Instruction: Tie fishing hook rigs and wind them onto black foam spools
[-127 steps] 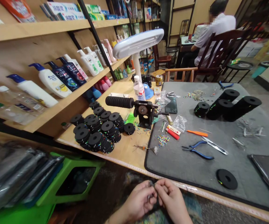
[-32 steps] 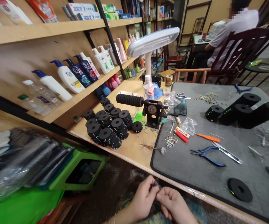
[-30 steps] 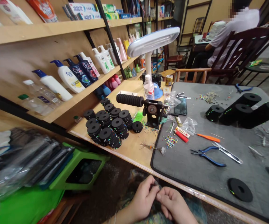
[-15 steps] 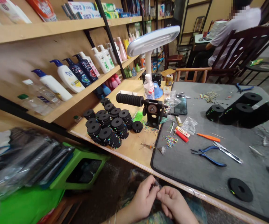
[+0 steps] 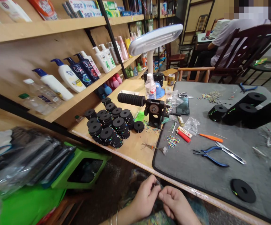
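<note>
My left hand (image 5: pixel 149 194) and my right hand (image 5: pixel 174 201) meet above my lap, just off the table's front edge. The fingertips of both are pinched close together, almost touching. Whatever lies between them is too small or thin to make out. On the grey mat (image 5: pixel 196 175) nearby are blue-handled pliers (image 5: pixel 214 157), silver thread snips (image 5: pixel 231 153) and a black foam disc with a center hole (image 5: pixel 242 190). A heap of small colored beads (image 5: pixel 173 141) lies near the mat's left side.
Stacks of black foam spools (image 5: pixel 106 134) stand left of a hand-cranked winder (image 5: pixel 154 113). Behind it are a bottle (image 5: pixel 150 87) and a desk lamp (image 5: pixel 155 39). Shelves with pump bottles (image 5: pixel 69 76) run along the left. Taller black rolls (image 5: pixel 245 112) stand at right. A seated person (image 5: pixel 231 42) is beyond.
My hands keep nearly the same pinched pose. The whole view has shifted very slightly, and the seated person in the background has moved a little.
</note>
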A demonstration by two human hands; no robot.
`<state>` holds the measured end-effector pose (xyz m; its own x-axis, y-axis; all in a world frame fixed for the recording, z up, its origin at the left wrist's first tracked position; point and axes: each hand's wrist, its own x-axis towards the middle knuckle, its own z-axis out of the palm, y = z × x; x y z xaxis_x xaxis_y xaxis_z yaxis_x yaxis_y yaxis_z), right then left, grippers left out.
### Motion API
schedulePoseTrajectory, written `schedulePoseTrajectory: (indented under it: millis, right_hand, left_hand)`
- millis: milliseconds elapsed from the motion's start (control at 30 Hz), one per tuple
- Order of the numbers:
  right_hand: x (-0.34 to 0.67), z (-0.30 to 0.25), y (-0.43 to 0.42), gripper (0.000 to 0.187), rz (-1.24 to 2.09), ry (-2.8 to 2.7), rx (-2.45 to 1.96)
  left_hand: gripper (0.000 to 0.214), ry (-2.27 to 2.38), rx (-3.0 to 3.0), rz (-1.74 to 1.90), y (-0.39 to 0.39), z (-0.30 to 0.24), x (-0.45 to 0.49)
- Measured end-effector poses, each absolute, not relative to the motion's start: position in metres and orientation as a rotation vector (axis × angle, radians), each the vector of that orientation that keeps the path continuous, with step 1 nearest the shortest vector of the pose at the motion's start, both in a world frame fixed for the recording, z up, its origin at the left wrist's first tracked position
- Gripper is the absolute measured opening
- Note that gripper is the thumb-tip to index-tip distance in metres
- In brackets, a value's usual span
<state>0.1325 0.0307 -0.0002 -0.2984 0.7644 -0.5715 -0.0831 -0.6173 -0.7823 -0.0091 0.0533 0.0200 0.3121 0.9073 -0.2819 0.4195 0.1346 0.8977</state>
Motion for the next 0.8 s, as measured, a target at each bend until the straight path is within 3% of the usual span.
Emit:
schedulePoseTrajectory:
  millis: [800]
  right_hand:
    - [0.1318, -0.0056, 0.0296, 0.050, 1.990, -0.868, -1.341]
  left_hand:
    - [0.009, 1.263, 1.478, 0.607, 0.0535, 0.0227, -0.0091]
